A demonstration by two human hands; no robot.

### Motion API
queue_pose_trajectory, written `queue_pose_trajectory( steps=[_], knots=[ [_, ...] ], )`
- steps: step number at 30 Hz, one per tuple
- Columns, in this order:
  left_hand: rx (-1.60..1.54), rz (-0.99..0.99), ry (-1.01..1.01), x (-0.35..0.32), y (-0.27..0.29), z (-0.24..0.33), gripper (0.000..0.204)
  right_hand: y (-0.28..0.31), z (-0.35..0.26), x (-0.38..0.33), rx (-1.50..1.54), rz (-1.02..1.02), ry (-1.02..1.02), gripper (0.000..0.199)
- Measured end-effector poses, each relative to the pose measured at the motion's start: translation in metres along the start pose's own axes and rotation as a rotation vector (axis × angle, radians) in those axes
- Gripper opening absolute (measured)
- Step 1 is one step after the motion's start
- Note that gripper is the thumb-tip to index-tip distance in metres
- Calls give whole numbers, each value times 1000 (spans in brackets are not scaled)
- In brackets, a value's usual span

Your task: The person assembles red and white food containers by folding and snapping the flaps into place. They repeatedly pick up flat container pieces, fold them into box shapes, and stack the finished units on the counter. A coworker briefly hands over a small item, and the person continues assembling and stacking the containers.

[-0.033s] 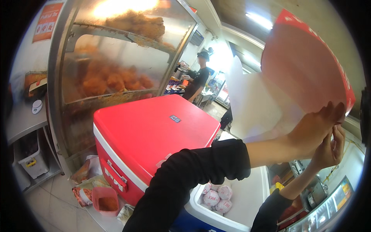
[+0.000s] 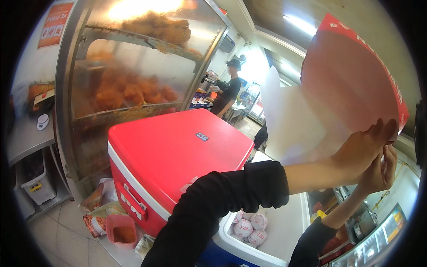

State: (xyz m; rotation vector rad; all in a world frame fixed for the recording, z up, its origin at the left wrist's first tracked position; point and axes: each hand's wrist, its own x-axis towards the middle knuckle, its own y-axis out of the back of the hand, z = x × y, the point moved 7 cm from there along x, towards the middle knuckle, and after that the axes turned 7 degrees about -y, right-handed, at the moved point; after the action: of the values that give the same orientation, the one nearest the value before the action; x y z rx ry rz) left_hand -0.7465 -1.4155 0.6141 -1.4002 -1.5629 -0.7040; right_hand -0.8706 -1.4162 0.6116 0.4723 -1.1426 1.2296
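Observation:
High at the right, I hold up a red-and-white folding cardboard box [image 2: 351, 75], bent open into a curve with broad pale panels facing me. My left hand [image 2: 362, 151] reaches across from the lower middle, its fingers closed on the box's lower right corner. Just below it, my right hand [image 2: 378, 173] has its fingers pinched together at that same corner; the left hand partly hides the grip. Beneath my forearms is an uncovered blue cooler box [image 2: 242, 256] with a white inside. Several round paper-wrapped packets [image 2: 251, 229] lie in it, partly covered by my left sleeve.
A red cooler box [image 2: 178, 142] with its lid on stands left of centre. Behind it is a glass cabinet [image 2: 133, 58] of fried food. A pink tub [image 2: 121, 229] sits low at the left. One person [image 2: 227, 93] stands farther back; a scale [image 2: 42, 122] rests on the left counter.
The raised box has shifted very slightly; both hands keep their hold on its corner. Nothing else visibly differs.

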Motion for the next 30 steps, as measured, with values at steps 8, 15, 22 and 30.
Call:
queue_pose_trajectory(
  steps=[8, 15, 22, 30],
  knots=[
    [1, -33, 31, -5, -9, -13, 55, -3, 22, 6, -23, -150, -236, 11],
    [265, -323, -98, -1, -23, -9, 70, 11, 77, 1, 229, -222, -703, 64],
    [116, -365, -30, 1, -5, -4, 76, 9, 95, -5, 45, -328, -736, 76],
    [322, -377, 196, 49, 69, -33, 63, 3, 115, -41, 265, -534, -1169, 67]
  ],
)
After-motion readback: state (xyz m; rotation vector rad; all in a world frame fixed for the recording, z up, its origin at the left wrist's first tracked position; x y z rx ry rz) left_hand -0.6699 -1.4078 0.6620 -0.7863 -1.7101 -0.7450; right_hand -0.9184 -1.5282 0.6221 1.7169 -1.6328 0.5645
